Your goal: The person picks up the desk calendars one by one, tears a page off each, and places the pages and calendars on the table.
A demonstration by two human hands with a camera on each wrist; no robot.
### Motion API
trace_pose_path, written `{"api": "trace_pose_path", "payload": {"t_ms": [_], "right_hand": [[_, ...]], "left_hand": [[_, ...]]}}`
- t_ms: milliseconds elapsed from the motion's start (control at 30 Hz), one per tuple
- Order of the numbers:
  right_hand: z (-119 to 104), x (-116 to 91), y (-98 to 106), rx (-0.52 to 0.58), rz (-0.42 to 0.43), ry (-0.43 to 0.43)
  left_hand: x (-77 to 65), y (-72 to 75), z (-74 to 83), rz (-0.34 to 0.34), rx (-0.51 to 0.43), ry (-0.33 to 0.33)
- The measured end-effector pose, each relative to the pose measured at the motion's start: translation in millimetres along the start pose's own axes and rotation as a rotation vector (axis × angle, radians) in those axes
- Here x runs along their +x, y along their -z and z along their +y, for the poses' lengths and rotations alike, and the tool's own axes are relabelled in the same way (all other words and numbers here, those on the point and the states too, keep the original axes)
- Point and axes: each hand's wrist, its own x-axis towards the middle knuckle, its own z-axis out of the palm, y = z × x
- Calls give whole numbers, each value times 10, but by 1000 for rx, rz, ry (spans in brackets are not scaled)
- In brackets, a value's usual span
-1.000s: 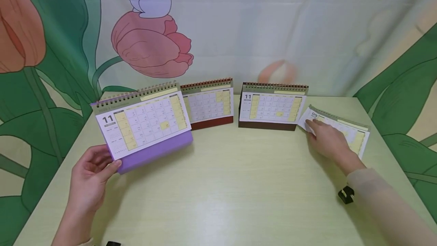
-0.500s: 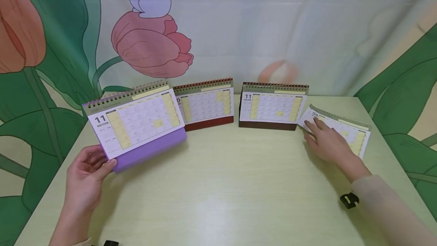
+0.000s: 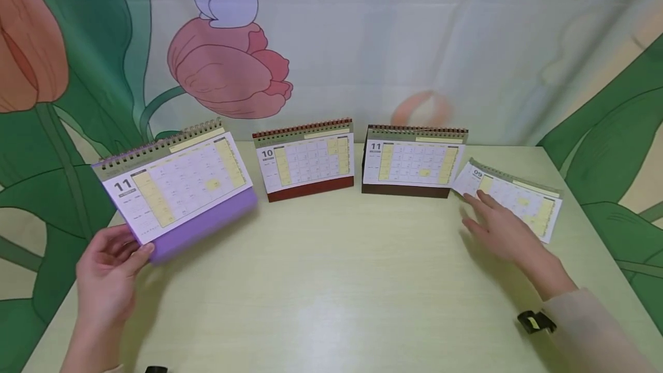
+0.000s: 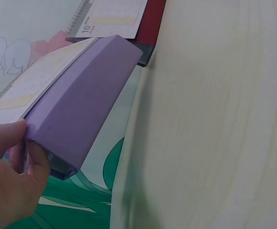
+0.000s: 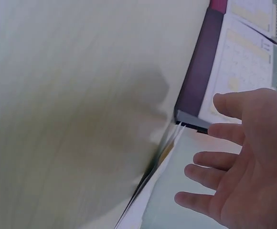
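My left hand (image 3: 106, 278) grips a purple desk calendar (image 3: 202, 226) by its lower left corner, thumb on the front. The calendar shows page 11 and is held tilted above the table; the left wrist view shows its purple base (image 4: 83, 90) from the side and below. My right hand (image 3: 510, 232), fingers spread and holding nothing, hovers at the front left of a calendar (image 3: 546, 203) on page 09, which leans low on the table at the right. The right hand covers part of that page. In the right wrist view the palm and extended fingers (image 5: 210, 176) show.
A red desk calendar (image 3: 311, 186) on page 10 and a dark brown one (image 3: 406, 190) on page 11 stand upright at the back of the pale table (image 3: 321, 281). Behind them hangs a curtain (image 3: 331, 45) printed with tulips and a rabbit.
My left hand has carried the purple calendar leftward, uncovering the left side of the red one. The right hand has drawn back from the page 09 calendar toward the front right.
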Motion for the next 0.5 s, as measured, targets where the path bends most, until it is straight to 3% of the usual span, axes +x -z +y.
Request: {"api": "trace_pose_path", "payload": {"t_ms": [100,500], "right_hand": [[-57,-57,2,25,17,24],[-336,-164,23,5,71,125]], "left_hand": [[17,21,-2,12,40,6],[167,-43,-63,-61,184,-30]]}}
